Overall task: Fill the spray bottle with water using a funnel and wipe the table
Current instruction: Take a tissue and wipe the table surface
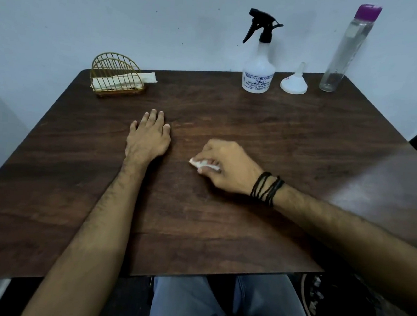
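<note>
A white spray bottle (259, 67) with a black trigger head stands upright at the back of the dark wooden table (222, 221). To its right a white funnel (294, 82) rests mouth down, and a tall clear bottle (345, 49) with a purple cap stands beyond it. My right hand (226, 166) is closed on a crumpled white tissue (203, 164) pressed to the table near the middle. My left hand (149, 135) lies flat on the table, palm down, fingers slightly apart, holding nothing.
A gold wire napkin holder (116, 79) with white napkins sits at the back left. A pale wall runs behind the table. Below the front edge are my legs in jeans, and a dark round object (337, 310) is at the lower right.
</note>
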Available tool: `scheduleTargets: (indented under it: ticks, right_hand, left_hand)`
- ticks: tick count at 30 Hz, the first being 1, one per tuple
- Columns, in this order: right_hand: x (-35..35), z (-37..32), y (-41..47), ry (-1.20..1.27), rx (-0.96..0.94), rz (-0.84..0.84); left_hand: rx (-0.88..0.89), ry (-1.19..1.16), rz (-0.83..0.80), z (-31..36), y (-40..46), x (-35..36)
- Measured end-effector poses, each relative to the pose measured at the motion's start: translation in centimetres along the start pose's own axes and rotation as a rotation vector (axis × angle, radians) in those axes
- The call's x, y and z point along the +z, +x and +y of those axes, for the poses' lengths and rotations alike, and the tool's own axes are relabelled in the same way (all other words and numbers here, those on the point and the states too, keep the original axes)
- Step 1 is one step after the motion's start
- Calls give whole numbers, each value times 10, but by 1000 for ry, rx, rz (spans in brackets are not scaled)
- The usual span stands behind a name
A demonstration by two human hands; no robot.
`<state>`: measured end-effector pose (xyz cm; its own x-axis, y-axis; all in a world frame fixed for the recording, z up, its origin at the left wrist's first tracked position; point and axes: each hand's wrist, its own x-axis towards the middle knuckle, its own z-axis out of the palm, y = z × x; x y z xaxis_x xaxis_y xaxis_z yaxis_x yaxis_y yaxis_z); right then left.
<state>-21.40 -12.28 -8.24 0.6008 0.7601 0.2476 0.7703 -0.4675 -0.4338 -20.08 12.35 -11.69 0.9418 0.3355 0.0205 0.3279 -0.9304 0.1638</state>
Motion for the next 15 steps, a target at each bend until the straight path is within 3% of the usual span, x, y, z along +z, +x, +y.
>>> scheduleTargets:
  ticks: [3,5,7,10,15]
  right_hand:
    - [0,-22,-20,75,-134,-135]
    - [-13,-24,-17,172,-65,-243]
    - [-21,-8,0,239,70,-161]
    - [-18,25,33,117,226,144]
    - [0,25,39,3,178,87]
  left_hand:
    - [2,-2,4,0,-1,-1]
    - [3,-1,9,1,-1,0]
    - [3,1,6,1,-1,-1]
    - [-5,-2,-11,1,-2,-2]
    - [-3,-1,-7,3,-2,-5]
